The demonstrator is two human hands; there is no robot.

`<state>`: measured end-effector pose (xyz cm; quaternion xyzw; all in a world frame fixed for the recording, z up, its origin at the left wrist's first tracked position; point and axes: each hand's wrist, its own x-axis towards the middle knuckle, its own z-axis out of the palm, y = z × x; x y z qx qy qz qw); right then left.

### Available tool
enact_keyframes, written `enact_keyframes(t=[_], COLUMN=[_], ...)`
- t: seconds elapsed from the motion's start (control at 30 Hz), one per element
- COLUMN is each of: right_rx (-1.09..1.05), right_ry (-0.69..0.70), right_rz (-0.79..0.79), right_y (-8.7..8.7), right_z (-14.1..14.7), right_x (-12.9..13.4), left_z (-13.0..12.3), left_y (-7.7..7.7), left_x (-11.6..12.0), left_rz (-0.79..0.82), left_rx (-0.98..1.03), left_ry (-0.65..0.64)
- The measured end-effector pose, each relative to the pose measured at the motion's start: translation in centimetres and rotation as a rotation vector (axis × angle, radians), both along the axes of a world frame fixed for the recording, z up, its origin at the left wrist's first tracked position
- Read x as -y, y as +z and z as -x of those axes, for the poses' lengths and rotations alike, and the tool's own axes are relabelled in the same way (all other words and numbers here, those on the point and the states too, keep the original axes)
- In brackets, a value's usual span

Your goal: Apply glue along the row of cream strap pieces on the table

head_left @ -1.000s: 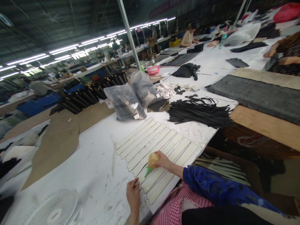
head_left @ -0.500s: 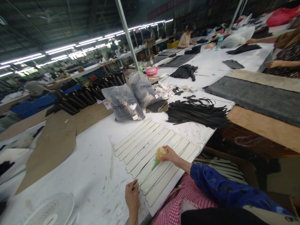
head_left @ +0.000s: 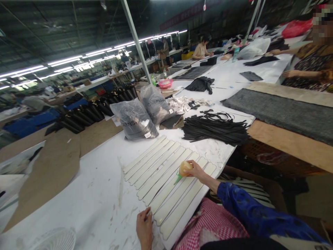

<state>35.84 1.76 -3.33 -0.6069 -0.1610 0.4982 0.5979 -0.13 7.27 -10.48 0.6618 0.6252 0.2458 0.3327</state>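
Note:
Several long cream strips [head_left: 166, 166] with wavy ends lie side by side on the white table. My right hand [head_left: 195, 171] is wrapped round a yellowish squeeze bottle [head_left: 185, 168], whose green nozzle [head_left: 178, 179] points down over the strips nearer to me. At the near left ends of the strips rests my left hand [head_left: 144, 222], its fingers curled and close together beside a strip's end. Whether anything small is between those fingers cannot be made out.
Two grey plastic bags [head_left: 134, 119] stand beyond the strips. Black strips [head_left: 214, 127] are heaped to their right. A white round grille [head_left: 52, 239] lies near left. Another person [head_left: 309, 64] sits at the far right.
My right hand has moved the bottle a little away from me, up along the strips. My left hand stays by the strip ends. The whole view has shifted slightly.

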Motion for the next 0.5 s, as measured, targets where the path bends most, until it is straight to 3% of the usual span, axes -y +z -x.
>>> enact_keyframes(t=[0.5], right_rx=[0.085], right_ry=[-0.134], right_rz=[0.025], right_y=[0.0], right_z=[-5.0], right_x=[0.9], left_z=[0.6], left_y=[-1.1], left_x=[-0.5], left_rz=[0.009], left_rx=[-0.046], left_ry=[-0.025])
